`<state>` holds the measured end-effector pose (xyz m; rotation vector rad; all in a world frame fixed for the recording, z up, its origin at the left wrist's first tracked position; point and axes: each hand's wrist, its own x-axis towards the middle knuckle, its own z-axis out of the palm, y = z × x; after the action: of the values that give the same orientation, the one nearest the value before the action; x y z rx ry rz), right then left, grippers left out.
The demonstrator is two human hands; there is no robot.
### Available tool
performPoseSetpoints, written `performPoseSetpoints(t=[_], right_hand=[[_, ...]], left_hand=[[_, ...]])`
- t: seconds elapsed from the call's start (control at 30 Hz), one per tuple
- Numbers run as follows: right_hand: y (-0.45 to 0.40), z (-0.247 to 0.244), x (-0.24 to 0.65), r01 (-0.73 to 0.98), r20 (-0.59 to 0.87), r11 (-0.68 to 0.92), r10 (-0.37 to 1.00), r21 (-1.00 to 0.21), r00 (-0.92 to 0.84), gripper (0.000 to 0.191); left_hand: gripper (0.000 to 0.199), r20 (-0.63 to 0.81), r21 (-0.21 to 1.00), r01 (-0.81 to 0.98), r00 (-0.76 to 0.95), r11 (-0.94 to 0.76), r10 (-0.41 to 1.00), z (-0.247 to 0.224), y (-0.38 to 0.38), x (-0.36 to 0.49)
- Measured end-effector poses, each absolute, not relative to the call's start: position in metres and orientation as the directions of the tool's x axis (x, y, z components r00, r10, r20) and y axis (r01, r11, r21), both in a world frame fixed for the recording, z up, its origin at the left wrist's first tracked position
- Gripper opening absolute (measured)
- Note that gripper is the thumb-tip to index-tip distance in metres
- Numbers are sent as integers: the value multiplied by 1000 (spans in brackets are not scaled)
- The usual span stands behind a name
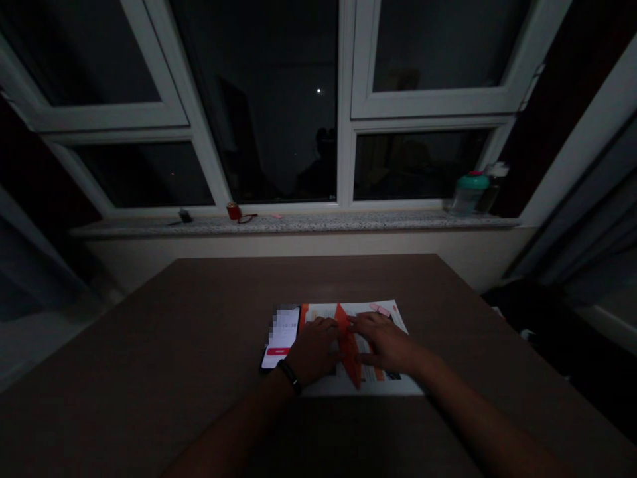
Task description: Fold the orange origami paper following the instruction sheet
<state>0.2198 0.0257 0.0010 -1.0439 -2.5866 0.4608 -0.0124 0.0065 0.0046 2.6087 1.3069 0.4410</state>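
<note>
A long, pointed piece of folded orange-red paper (350, 352) lies over a printed magazine or booklet (318, 388). My left hand (314, 348), with a dark band at the wrist, grips the paper's left side; its fingers bend toward the upper part and the thumb rests lower down. From the right, my right hand (385, 342) pinches the paper's other edge between fingers and thumb. The dim light hides exactly how the fingertips meet the folds. Beside my left hand lies a phone (283, 338) with its screen lit.
A small pink item (379, 310) lies at the booklet's upper right. All this is on a dark brown table (199, 318). Beyond it, a speckled windowsill (308, 224) carries a small red object (233, 211), a dark small item (185, 216) and a teal-lidded bottle (468, 194).
</note>
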Motion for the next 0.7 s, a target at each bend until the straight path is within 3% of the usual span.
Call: performPoseSetpoints(t=[0.27,0.4,0.7], right_hand=[[19,0,220,602,209,681,717,-418,-665,60],[22,-5,219,592,239,691,711,-415,-662,50],[21,-4,217,615,213,674,726,-409,-654,41]], left_hand=[[28,195,326,730,569,-601,798,5,5,-14],[30,212,335,725,565,-602,798,-1,7,-16],[29,177,331,747,551,-577,815,4,6,-13]])
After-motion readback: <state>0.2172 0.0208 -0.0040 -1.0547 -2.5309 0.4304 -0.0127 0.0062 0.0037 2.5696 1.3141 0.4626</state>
